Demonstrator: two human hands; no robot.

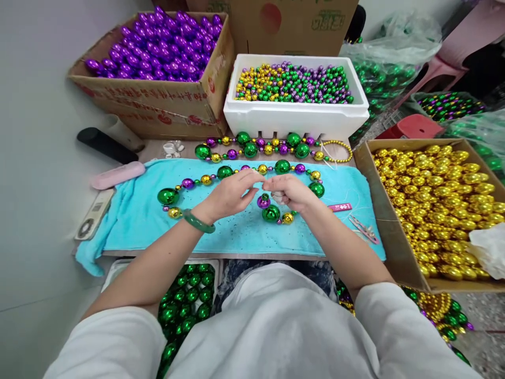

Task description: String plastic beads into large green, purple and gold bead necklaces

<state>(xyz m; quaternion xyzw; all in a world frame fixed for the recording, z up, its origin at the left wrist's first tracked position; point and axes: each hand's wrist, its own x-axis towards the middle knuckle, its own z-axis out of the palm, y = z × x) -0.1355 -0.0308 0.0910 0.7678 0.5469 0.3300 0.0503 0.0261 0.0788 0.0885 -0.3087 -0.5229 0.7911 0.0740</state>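
Over the turquoise towel [232,242], my two hands meet at the fingertips. My left hand [231,195], with a green bangle [198,221] at its wrist, brings thumb and forefinger close together; anything between them is too small to make out. Curled fingers and a pressed thumb close my right hand [292,192], and what it pinches is hidden. Just below the fingertips is a purple bead [263,201], with a large green bead [270,213] and a gold bead [288,218] beside it. A bead strand [224,172] curves across the towel behind my hands.
A finished-looking bead necklace [250,150] lies behind the towel. Around stand a carton of purple beads [158,105], a white foam box [295,113] of small beads and a carton of gold beads [389,226]. Small scissors [365,230] lie at right, a pink case [118,175] at left.
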